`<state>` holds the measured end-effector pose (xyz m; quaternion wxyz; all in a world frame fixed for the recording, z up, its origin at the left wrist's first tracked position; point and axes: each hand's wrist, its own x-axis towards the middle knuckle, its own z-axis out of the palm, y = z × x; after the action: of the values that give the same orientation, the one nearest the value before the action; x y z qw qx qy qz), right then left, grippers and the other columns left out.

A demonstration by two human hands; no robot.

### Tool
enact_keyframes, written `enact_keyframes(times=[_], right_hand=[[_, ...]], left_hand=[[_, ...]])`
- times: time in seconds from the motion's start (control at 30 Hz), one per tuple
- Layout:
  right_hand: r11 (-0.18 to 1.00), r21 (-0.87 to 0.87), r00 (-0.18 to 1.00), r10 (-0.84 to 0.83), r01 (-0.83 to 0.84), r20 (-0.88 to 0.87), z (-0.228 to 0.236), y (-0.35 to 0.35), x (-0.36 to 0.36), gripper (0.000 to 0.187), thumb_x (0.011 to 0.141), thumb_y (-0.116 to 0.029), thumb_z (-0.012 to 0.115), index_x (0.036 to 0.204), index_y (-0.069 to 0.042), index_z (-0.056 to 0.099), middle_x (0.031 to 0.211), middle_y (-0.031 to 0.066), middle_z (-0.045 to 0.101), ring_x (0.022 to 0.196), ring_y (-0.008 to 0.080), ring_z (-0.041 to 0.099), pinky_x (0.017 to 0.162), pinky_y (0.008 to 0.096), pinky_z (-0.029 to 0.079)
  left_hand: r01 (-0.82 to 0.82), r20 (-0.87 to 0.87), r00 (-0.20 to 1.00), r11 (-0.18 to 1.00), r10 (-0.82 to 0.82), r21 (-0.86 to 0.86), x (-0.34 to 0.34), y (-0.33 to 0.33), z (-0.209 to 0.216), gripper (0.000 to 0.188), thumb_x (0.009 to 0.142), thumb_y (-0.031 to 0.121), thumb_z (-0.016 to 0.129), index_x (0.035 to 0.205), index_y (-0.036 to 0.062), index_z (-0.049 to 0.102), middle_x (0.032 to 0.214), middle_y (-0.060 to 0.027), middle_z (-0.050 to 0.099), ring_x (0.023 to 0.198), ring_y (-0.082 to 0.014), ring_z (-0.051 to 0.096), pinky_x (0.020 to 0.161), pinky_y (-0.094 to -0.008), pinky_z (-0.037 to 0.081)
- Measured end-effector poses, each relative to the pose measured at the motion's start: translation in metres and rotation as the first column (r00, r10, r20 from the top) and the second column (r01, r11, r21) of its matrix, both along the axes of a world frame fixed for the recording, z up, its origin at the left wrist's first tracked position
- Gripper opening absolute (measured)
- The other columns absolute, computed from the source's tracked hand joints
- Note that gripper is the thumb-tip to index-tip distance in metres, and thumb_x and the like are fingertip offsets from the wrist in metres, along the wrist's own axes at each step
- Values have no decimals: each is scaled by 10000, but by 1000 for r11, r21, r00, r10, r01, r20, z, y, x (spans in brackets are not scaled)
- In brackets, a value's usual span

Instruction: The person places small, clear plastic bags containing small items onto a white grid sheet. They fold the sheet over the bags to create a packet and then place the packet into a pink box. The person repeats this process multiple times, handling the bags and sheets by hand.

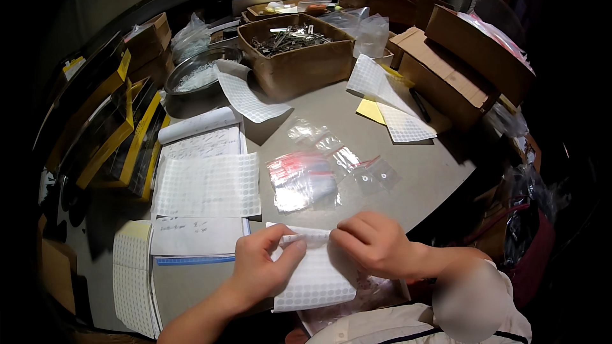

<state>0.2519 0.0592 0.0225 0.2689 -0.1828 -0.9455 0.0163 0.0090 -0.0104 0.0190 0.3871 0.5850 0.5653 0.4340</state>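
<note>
Near the table's front edge, a white sheet of small round stickers (315, 288) is folded back along its top. My left hand (262, 266) pinches the folded edge at its left between thumb and forefinger. At the right end of the same fold, my right hand (376, 245) has its fingers curled onto the sheet. Whether a single sticker sits between my fingertips is too small to tell. Just beyond my hands lies a stack of clear zip bags (305, 190) with red strips. Beside it are two small clear bags (376, 175), each bearing a small white round mark.
An open notebook (201, 236) with another sticker sheet (207, 185) on it lies to the left. Behind stand a cardboard box of metal parts (296, 73) and a metal bowl (185, 92). At right are more sticker sheets (408, 124), a black marker (420, 104) and cardboard boxes (446, 70).
</note>
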Motion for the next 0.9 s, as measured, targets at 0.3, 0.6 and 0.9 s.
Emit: enact_keyframes(times=[0.3,0.6,0.9], right_hand=[[852,-464,970,-223,241,94,34,99,63,179,867,-150,701,1003,-36,675,924,164,682,843,380,666,772,457,543],[853,-57,724,-403,519,560,24,139,69,242,897,-228,760,914,-9,660,916,178,707,911,396,679,783,477,532],[830,-526,969,-69,188,237,31,131,54,193,901,-76,689,1074,-16,629,921,117,679,827,229,673,748,350,537]], left_hand=[[10,31,999,998,-9,-56,-2,2,0,177,914,136,740,975,-30,738,743,-52,705,700,-66,594,644,-269,473],[40,61,998,996,-35,-74,-3,4,0,163,922,126,747,992,-21,744,780,-40,721,710,-66,596,656,-262,477],[56,44,998,997,-54,-58,-3,1,1,172,933,124,738,1042,-9,742,813,-51,718,735,-76,595,672,-270,482]])
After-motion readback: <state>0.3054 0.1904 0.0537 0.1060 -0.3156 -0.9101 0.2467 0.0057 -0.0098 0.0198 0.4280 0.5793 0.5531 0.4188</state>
